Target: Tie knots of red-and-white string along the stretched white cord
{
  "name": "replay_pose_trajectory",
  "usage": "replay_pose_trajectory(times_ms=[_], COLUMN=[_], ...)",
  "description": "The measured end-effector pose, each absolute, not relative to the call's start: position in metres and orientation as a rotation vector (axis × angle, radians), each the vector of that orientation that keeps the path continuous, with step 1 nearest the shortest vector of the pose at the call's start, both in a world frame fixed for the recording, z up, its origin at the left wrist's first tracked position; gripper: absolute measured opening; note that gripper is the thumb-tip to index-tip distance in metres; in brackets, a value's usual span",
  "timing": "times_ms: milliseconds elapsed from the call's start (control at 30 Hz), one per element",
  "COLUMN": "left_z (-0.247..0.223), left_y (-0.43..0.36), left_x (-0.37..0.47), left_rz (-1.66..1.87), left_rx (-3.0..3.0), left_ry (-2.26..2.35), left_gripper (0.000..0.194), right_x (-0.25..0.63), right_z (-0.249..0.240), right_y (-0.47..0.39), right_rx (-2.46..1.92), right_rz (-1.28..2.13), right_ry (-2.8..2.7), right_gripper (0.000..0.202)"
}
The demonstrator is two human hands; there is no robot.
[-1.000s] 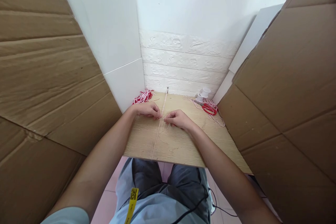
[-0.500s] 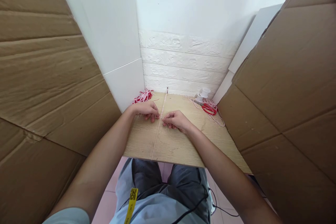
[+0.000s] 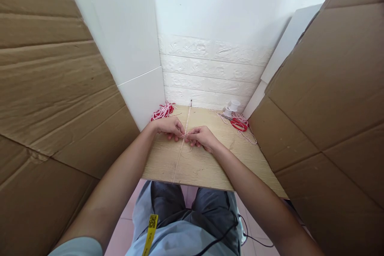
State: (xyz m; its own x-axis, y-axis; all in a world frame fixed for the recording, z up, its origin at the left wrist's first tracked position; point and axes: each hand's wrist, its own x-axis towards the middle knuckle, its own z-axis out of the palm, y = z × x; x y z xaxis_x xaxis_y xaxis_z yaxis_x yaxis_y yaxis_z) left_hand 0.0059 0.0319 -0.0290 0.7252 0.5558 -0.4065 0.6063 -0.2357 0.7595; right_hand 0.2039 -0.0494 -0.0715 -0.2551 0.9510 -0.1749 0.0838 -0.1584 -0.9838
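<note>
White cord [image 3: 181, 150] ran straight
Left of it, curled left hand [image 3: 170, 126] pinched thread [image 3: 191, 150]; right of it, right hand [image 3: 203, 137] likewise

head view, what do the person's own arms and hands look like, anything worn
The left hand and right hand are gloveless. A pale blue short sleeve shows on the left arm; the right arm is bare as far as it shows. No cable or printed marking shows on either.
</note>
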Motion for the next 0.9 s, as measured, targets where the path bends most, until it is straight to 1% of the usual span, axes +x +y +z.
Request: replay_pose_trajectory(times_ms=[267,533,800,900], left_z=[-0.0312,-0.0296,-0.0283,-0.0271], left_y=[0.0321,0.0297,0.029,0.0297], left_x=[0.0077,0.0111,0.0116,0.0102], left_rz=[-0.075,-0.083,-0.035,-0.021], left_rx=[1.921,1.983,1.997,2.007], left_ry=[0.855,0.813,0.797,0.822], left_gripper=[0.026,0.02,0.011,0.012], right_x=[0.1999,0.1967,0.1947,0.1942], right_z=[-0.0743,-0.071,-0.0688,-0.0695], right_y=[-0.0489,-0.0526,-0.0529,-0.0521], right_rx=[-1.228,-1.199,-1.273,-1.304], right_rz=[1.496,1.559,1.489,1.473], right_ry=[-1.312,-1.263,-1.333,-1.364], right_gripper=[0.013,0.01,0.006,0.006])
